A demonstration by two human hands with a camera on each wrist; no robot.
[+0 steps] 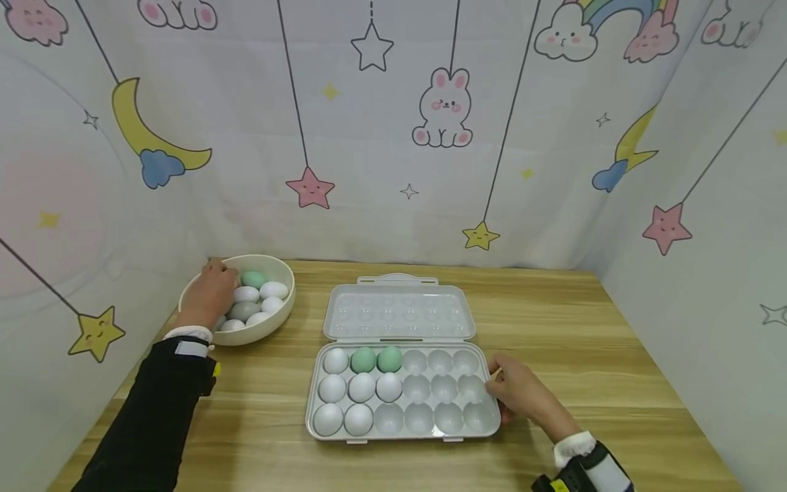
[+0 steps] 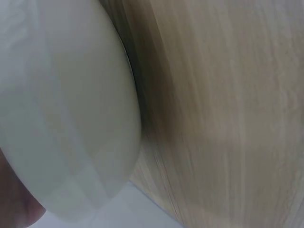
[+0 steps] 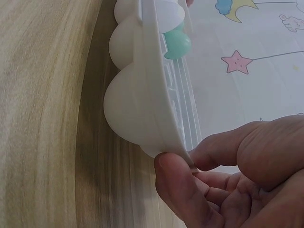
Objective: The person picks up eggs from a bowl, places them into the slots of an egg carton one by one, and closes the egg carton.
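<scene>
My left hand [image 1: 210, 295] reaches into a cream bowl [image 1: 266, 333] at the back left, over its left side. White eggs [image 1: 274, 290], a green egg [image 1: 253, 279] and a greyish egg [image 1: 244, 311] lie beside it. The fingertips are hidden, so whether they hold an egg cannot be seen. With thumb and fingers my right hand [image 1: 522, 393] pinches the right rim of an open plastic egg box [image 1: 445, 418]. White eggs [image 1: 332, 388] and two green eggs [image 1: 376, 359] sit in its left cups; the right cups are bare.
The egg box's lid [image 1: 399, 313] lies folded back behind it on the wooden table [image 1: 541, 321]. A printed white cloth [image 1: 381, 219] hangs along the back and both sides. The bowl stands close to the left cloth.
</scene>
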